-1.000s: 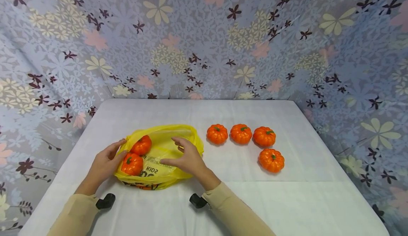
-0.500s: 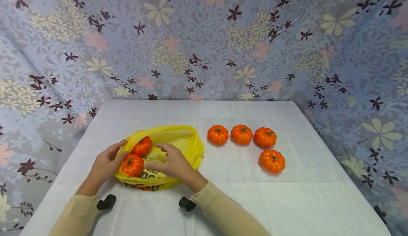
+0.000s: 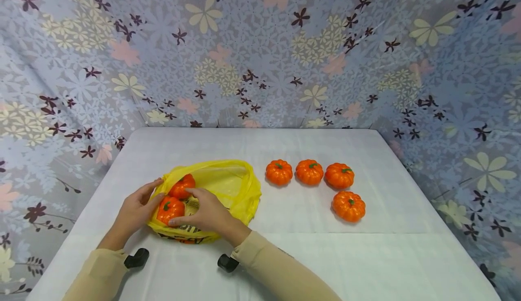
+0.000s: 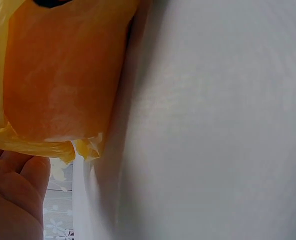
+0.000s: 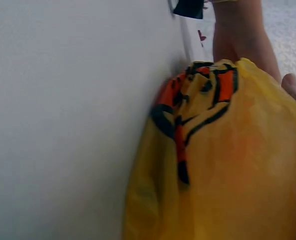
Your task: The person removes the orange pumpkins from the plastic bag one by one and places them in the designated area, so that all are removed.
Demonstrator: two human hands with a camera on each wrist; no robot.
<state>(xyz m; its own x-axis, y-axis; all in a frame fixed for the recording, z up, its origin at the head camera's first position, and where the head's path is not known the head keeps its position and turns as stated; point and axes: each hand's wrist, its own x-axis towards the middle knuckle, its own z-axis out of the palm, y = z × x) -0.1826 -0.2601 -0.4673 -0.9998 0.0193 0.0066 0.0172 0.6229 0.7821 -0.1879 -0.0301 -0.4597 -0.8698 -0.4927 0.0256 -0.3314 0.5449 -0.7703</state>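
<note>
A yellow plastic bag [image 3: 234, 185] lies open on the white table [image 3: 285, 256], left of centre. Two orange pumpkins sit inside it, one at the front [image 3: 168, 208] and one behind [image 3: 183, 184]. My left hand [image 3: 158, 190] holds the bag's left rim between thumb and fingers. My right hand [image 3: 181, 208] reaches into the bag, its thumb and fingers curled round the front pumpkin. The left wrist view shows the bag [image 4: 63, 75] pressed to the table beside my palm [image 4: 13, 200]. In the right wrist view the bag's printed side [image 5: 227, 165] fills the frame.
Three loose pumpkins stand in a row right of the bag [image 3: 278, 172], [image 3: 309, 171], [image 3: 339, 175], and a fourth [image 3: 348, 205] sits nearer me. A flowered cloth [image 3: 260, 48] walls in the table at the back and sides.
My right hand has moved left from the middle of the bag onto the front pumpkin. The left hand and the loose pumpkins have stayed put.
</note>
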